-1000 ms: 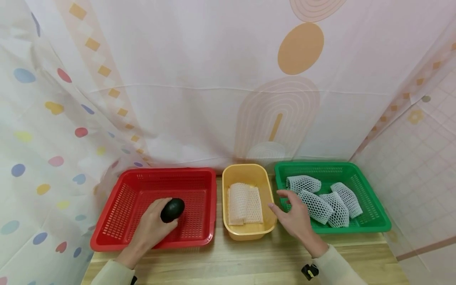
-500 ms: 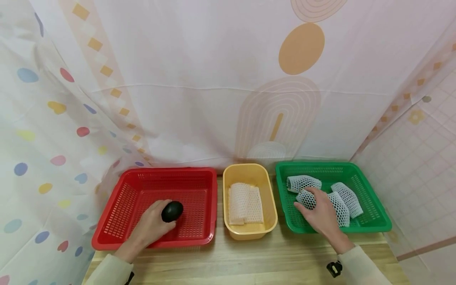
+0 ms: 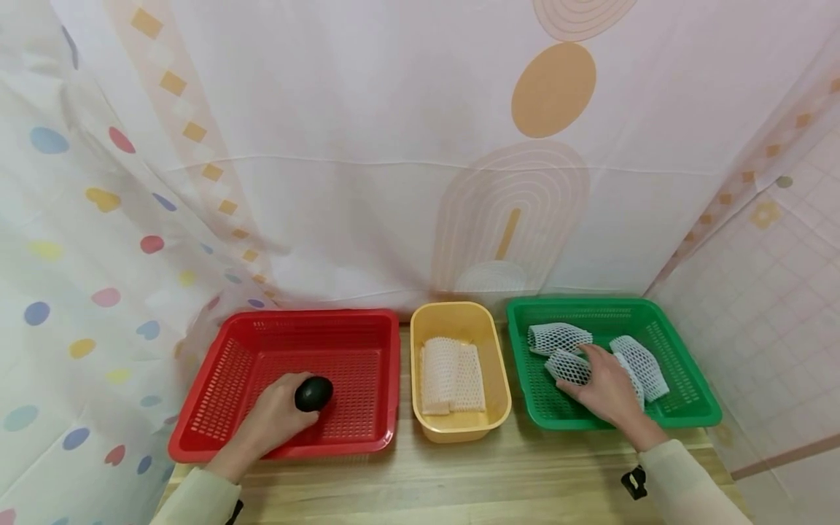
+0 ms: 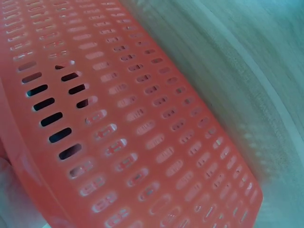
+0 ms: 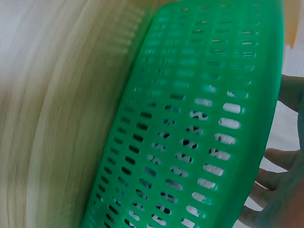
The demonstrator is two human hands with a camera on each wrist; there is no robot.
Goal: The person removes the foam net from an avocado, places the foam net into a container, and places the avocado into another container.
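Note:
My left hand point(image 3: 278, 410) grips a dark, smooth oval fruit, seemingly an avocado point(image 3: 313, 394), over the red basket point(image 3: 391, 379). Its thumb and fingers lie on opposite sides of the fruit. My right hand point(image 3: 609, 386) is over the green basket point(image 3: 712, 408), thumb and index finger spread around the near end of a piece in white foam netting point(image 3: 568, 368). The hand hides the rest of that piece. In the right wrist view, separated fingers point(image 5: 280, 159) show at the basket's rim. More netted pieces point(image 3: 639, 367) lie beside this hand.
Between the baskets stands a yellow bin point(image 3: 494, 415) with flat, folded foam net sleeves point(image 3: 453, 375) in it. All three containers stand on a wooden table point(image 3: 420, 485). A patterned curtain point(image 3: 367, 219) hangs close behind them.
My right hand has moved right, from beside the yellow bin to over the netted pieces in the green basket. My left hand, with the avocado, has shifted slightly down and left.

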